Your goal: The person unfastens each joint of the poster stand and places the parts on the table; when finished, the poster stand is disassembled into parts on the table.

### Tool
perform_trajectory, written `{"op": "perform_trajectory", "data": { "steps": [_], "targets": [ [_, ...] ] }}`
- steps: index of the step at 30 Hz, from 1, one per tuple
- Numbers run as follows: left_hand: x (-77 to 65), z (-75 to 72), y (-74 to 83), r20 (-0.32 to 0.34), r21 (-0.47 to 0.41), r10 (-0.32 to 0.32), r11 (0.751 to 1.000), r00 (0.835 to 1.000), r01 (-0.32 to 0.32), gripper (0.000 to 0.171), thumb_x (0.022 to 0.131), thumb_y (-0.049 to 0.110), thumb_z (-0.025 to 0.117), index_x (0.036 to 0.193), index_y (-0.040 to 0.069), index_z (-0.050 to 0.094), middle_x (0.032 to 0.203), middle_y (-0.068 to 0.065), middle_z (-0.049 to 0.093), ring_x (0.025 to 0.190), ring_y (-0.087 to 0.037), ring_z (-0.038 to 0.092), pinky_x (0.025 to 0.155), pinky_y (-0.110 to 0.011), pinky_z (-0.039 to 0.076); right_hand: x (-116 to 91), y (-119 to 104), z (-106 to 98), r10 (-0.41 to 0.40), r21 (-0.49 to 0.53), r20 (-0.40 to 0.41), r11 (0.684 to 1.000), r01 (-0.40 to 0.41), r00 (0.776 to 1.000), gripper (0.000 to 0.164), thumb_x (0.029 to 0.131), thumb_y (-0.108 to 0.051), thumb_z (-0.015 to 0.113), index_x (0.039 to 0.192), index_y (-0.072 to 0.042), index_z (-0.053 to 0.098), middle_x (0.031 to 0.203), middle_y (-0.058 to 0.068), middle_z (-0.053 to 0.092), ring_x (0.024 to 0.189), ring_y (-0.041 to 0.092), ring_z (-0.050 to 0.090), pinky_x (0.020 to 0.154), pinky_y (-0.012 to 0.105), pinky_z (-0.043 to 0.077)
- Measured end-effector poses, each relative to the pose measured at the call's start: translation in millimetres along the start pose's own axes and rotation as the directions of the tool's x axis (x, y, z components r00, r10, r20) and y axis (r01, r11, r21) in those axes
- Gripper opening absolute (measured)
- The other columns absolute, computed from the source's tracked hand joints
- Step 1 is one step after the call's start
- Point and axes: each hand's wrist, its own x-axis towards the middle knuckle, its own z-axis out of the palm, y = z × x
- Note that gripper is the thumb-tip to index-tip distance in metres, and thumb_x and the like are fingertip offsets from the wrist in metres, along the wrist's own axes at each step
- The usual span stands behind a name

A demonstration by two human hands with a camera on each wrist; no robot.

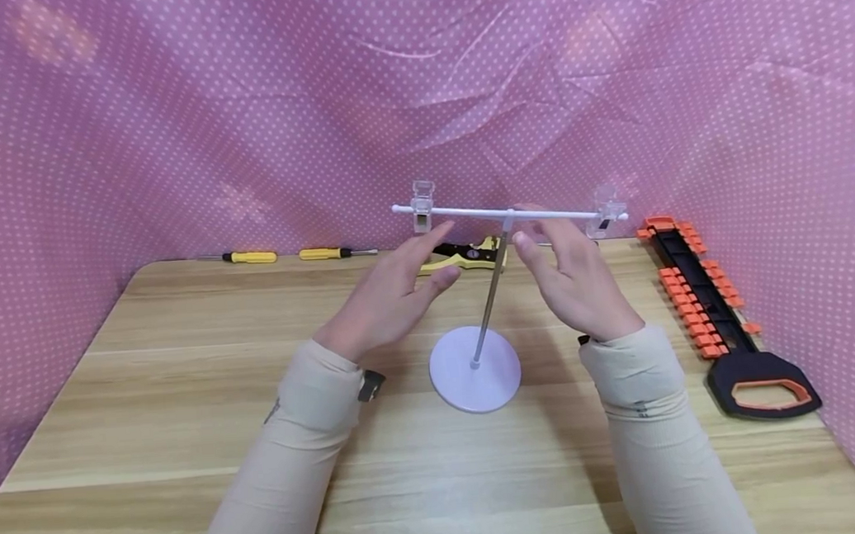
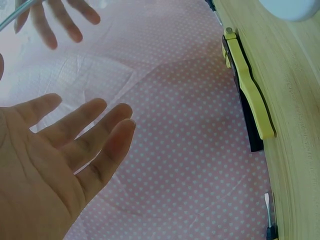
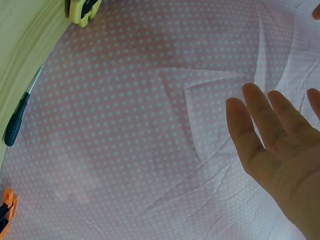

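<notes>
A white T-shaped stand leans to the right in the head view. Its round base (image 1: 506,381) is on the table, and a thin metal pole (image 1: 493,289) rises to a white crossbar (image 1: 468,212). One clear plastic clip (image 1: 423,194) sits near the bar's left end, another clear clip (image 1: 605,209) near its right end. My left hand (image 1: 388,294) is left of the pole, fingers extended just under the bar. On the other side is my right hand (image 1: 581,281), its fingertips partly behind the bar. In both wrist views the fingers are spread and hold nothing.
Along the table's back edge lie a yellow-and-black plier-like tool (image 1: 464,258) and two yellow-handled screwdrivers (image 1: 251,257). A dark-handled screwdriver (image 3: 17,120) shows in the right wrist view. At right lies a black rack (image 1: 763,384) with orange blocks. Pink dotted cloth (image 1: 239,131) surrounds the table.
</notes>
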Motion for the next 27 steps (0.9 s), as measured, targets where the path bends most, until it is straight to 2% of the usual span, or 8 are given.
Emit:
{"op": "perform_trajectory", "data": {
  "steps": [5, 8, 12, 15, 20, 27],
  "targets": [
    [-0.2, 0.8, 0.4, 0.022, -0.021, -0.005, 1.0, 1.0, 0.005, 0.069, 0.108, 0.065, 0.038, 0.169, 0.036, 0.023, 0.162, -0.006, 0.051, 0.134, -0.027, 0.062, 0.115, -0.053, 0.048, -0.1, -2.1, -0.4, -0.014, 0.04, -0.022, 0.999, 0.015, 1.0, 0.047, 0.114, -0.033, 0.046, 0.153, -0.007, 0.054, 0.148, 0.015, 0.061, 0.136, 0.034, 0.058, 0.114, 0.056, 0.045],
    [0.1, 2.1, 1.9, 0.044, -0.05, -0.008, 0.999, 0.999, 0.01, 0.068, 0.109, 0.064, 0.039, 0.169, 0.036, 0.024, 0.16, -0.003, 0.054, 0.13, -0.023, 0.065, 0.112, -0.05, 0.051, -0.9, -3.9, -1.4, -0.004, 0.06, -0.02, 0.998, 0.005, 1.0, 0.047, 0.115, -0.032, 0.044, 0.153, -0.008, 0.054, 0.148, 0.015, 0.062, 0.133, 0.033, 0.06, 0.107, 0.057, 0.049],
    [0.9, 4.7, 3.2, 0.056, -0.068, 0.0, 0.998, 0.998, 0.004, 0.068, 0.108, 0.064, 0.039, 0.168, 0.034, 0.03, 0.145, -0.003, 0.067, 0.124, -0.02, 0.068, 0.109, -0.047, 0.054, -2.6, -6.1, -3.0, 0.017, 0.079, 0.006, 0.997, -0.017, 1.0, 0.049, 0.115, -0.036, 0.041, 0.155, -0.01, 0.053, 0.152, 0.014, 0.06, 0.137, 0.034, 0.058, 0.109, 0.06, 0.048],
    [1.8, 7.5, 4.7, 0.063, -0.078, 0.008, 0.997, 0.998, -0.003, 0.065, 0.109, 0.062, 0.041, 0.166, 0.032, 0.036, 0.127, -0.006, 0.075, 0.114, -0.02, 0.07, 0.104, -0.046, 0.055, -3.9, -7.1, -4.3, 0.038, 0.092, 0.032, 0.995, -0.041, 0.999, 0.049, 0.115, -0.038, 0.04, 0.155, -0.012, 0.053, 0.154, 0.014, 0.058, 0.141, 0.035, 0.055, 0.114, 0.062, 0.044],
    [3.0, 13.6, 8.9, 0.074, -0.116, 0.034, 0.993, 0.997, -0.026, 0.055, 0.112, 0.05, 0.045, 0.161, 0.025, 0.045, 0.12, -0.006, 0.075, 0.108, -0.02, 0.07, 0.099, -0.045, 0.057, -4.5, -9.5, -5.6, 0.052, 0.122, 0.057, 0.991, -0.058, 0.997, 0.048, 0.115, -0.035, 0.04, 0.156, -0.013, 0.053, 0.155, 0.012, 0.058, 0.147, 0.032, 0.051, 0.121, 0.059, 0.038],
    [2.4, 18.9, 12.5, 0.08, -0.147, 0.061, 0.988, 0.995, -0.049, 0.044, 0.115, 0.043, 0.041, 0.153, 0.026, 0.052, 0.117, -0.001, 0.073, 0.107, -0.014, 0.067, 0.097, -0.044, 0.057, -4.0, -14.2, -6.7, 0.088, 0.209, 0.115, 0.972, -0.111, 0.989, 0.048, 0.116, -0.035, 0.037, 0.15, -0.006, 0.055, 0.141, 0.019, 0.064, 0.123, 0.036, 0.063, 0.107, 0.055, 0.049]
  ]
}}
